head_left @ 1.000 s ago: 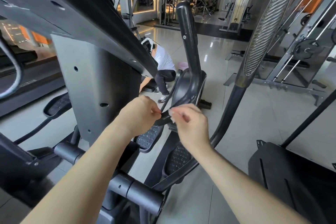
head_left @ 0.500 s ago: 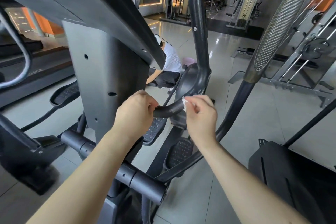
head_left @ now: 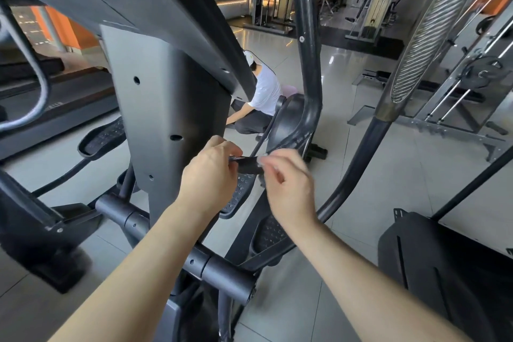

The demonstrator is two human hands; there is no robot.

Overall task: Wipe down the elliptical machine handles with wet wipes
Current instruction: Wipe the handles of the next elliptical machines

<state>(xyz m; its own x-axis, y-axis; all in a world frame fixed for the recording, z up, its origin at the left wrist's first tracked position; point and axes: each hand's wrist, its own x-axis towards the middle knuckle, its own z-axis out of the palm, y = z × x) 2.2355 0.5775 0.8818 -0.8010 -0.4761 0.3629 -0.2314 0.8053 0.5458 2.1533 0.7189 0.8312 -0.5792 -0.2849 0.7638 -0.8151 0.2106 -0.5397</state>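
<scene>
Since half a second ago our right hand (head_left: 288, 183) has slid left along the short black handle (head_left: 248, 165), closing on our left hand (head_left: 211, 175), which grips its end. Right fingers pinch a blurred white wipe (head_left: 261, 159). Risk: the section under the left grip stays unwiped.

Left hand (head_left: 211, 175) and right hand (head_left: 288, 189): both bare. Left forearm (head_left: 133, 272) and right forearm (head_left: 374, 286): uncovered from the wrist down to the lower edge of the view. Right fingers (head_left: 277, 157): motion-blurred, so finer detail is unreadable.
</scene>
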